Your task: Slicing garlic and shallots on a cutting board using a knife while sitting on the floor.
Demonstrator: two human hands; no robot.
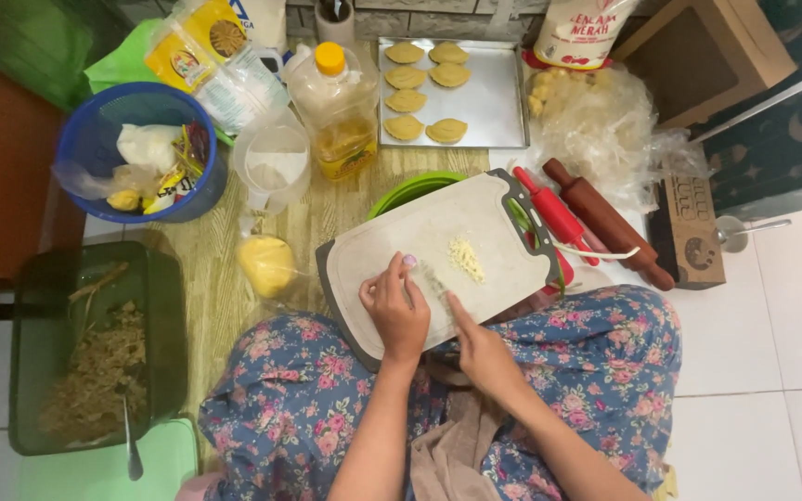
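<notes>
Person is sitting on the floor, floral skirt [587, 371] spread, cutting board [433, 255] resting across the lap. Both forearms are coming up from 6 o'clock and converging on the board's near half. Left hand [394, 311] is lying knuckles-up on the board, fingers curled, thumb tip sticking up toward 12. Right hand [477, 345] is angling in from 5 o'clock, index finger stretched toward 11, tip touching the board just beside the left hand. Hands are close but not touching; something thin and blurred is sitting between them, can't tell what, and can't tell whether either hand is pinching it. Small pile of pale dough scraps [464, 259] is lying mid-board, at 1 o'clock from the hands, clear of both. Green bowl [410, 190] is peeking out under the board's far edge. Two rolling pins [596, 221], one red, one brown, are lying at 3 o'clock off the board. Baking tray [494, 97] with folded pastries [406, 100] is sitting at 12, oil bottle [334, 111] at 11, yellow dough ball [266, 264] in plastic at 9.
</notes>
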